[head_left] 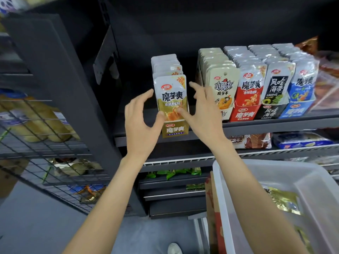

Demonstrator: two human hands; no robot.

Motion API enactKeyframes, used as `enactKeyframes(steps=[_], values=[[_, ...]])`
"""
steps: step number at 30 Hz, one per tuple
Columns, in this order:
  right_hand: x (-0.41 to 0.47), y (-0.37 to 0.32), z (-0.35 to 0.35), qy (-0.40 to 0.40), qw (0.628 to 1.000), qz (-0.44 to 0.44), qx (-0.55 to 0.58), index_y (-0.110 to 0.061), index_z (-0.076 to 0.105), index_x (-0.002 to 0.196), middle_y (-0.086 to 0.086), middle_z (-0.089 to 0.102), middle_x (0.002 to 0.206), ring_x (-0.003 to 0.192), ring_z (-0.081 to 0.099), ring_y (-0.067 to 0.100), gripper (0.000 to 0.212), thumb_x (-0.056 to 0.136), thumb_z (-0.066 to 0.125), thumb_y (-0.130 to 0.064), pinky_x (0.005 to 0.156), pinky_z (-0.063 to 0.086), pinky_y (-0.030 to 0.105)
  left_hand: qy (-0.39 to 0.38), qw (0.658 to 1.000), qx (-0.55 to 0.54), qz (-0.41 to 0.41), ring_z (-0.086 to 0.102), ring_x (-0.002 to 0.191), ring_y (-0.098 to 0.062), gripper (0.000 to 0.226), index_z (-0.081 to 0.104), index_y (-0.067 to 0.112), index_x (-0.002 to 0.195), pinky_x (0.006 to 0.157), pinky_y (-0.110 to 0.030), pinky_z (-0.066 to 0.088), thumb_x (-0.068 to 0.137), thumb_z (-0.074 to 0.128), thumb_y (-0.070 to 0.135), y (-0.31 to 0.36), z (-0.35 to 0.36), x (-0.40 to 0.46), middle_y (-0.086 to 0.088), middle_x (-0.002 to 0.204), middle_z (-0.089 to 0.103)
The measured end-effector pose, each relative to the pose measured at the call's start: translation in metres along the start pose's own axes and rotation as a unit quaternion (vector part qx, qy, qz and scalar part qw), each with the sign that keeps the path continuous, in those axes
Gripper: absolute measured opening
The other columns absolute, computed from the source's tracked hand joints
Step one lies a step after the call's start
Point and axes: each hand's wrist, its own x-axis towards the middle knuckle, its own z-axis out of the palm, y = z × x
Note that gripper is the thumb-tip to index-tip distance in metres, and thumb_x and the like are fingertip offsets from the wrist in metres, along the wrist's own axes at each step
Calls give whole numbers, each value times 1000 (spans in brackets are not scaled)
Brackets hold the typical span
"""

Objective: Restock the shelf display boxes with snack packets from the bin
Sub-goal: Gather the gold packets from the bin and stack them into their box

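Note:
A gold display box (175, 130) stands at the left end of the dark shelf (266, 124), filled with several upright gold snack packets (171, 96). My left hand (141, 120) sits at the box's left side, thumb on the front packet's lower left, fingers spread. My right hand (200, 110) is at the right side, thumb touching the front packet's lower right, fingers reaching beside the stack. Neither hand grips a packet. The white plastic bin (238, 180) at lower right holds a few gold packets (282, 200).
Right of the gold box stand cream (222, 92), red (247, 99), black (273, 96) and blue (299, 92) display boxes full of packets. A wire rack (45, 140) of goods is at left. Lower shelves hold biscuits (251, 141) and green packets. A cardboard box (214, 217) leans by the bin.

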Motion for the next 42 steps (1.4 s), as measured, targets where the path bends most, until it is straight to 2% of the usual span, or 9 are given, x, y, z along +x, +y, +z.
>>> enactKeyframes(steps=[4, 9, 14, 18, 22, 29, 34, 38, 42], values=[[-31, 5, -22, 135, 985, -7, 108, -9, 52, 127, 4, 52, 103, 73, 44, 6, 37, 91, 58, -16, 65, 37, 11, 148, 965, -57, 209, 52, 90, -11, 15, 61, 12, 97, 78, -34, 44, 92, 49, 20, 22, 13, -21, 7, 91, 61], [-92, 42, -36, 224, 973, -48, 18, -6, 63, 105, 2, 63, 87, 80, 54, 17, 18, 92, 52, -11, 77, 38, 32, 76, 960, -130, 235, 55, 78, -11, 19, 60, 14, 88, 68, -39, 44, 92, 45, 24, 35, 50, -52, 7, 78, 59], [-161, 104, -38, 67, 993, 33, -91, -9, 64, 100, 1, 67, 90, 84, 58, 17, 20, 88, 51, -19, 76, 38, 27, -231, 958, -48, 164, 58, 83, -13, 18, 69, 15, 90, 72, -34, 48, 85, 53, 23, 28, 100, -101, 8, 84, 67], [-215, 157, -46, -105, 971, 169, -136, -12, 65, 110, 4, 69, 100, 93, 64, 31, 28, 82, 64, -11, 77, 49, 35, -442, 893, 5, 87, 55, 96, -5, 17, 65, 28, 100, 75, -29, 49, 88, 53, 29, 21, 147, -132, 18, 92, 66], [-248, 204, -75, -271, 900, 277, -199, -20, 52, 130, 3, 53, 133, 124, 46, 29, 43, 88, 60, -20, 97, 39, 37, -565, 820, 42, 85, 58, 105, -15, 25, 61, 24, 113, 82, -30, 49, 89, 54, 27, 22, 208, -146, 11, 108, 66], [-284, 254, -106, -466, 820, 262, -204, -30, 33, 142, 2, 36, 140, 132, 33, 24, 84, 72, 79, -34, 105, 36, 40, -675, 694, 126, 218, 36, 132, -25, 70, 28, 19, 145, 99, -38, 39, 86, 63, 37, 20, 300, -173, -5, 146, 35], [-278, 259, -96, -462, 820, 220, -255, -24, 36, 138, 4, 41, 129, 118, 43, 25, 78, 73, 77, -32, 98, 39, 36, -686, 630, 206, 300, 25, 140, -25, 71, 29, 20, 147, 110, -41, 32, 88, 58, 48, 4, 316, -182, -5, 156, 22], [-270, 258, -94, -418, 830, 253, -271, -22, 40, 135, 5, 49, 130, 119, 50, 26, 62, 81, 67, -29, 95, 39, 36, -653, 653, 217, 317, 38, 131, -27, 50, 47, 14, 133, 102, -41, 41, 91, 55, 39, 4, 309, -185, -8, 144, 41], [-271, 260, -92, -377, 827, 293, -298, -21, 43, 129, 3, 63, 113, 105, 60, 27, 56, 80, 67, -37, 84, 43, 34, -649, 677, 230, 261, 40, 124, -29, 63, 39, 4, 135, 95, -40, 44, 87, 64, 37, 5, 304, -192, -14, 136, 43]])
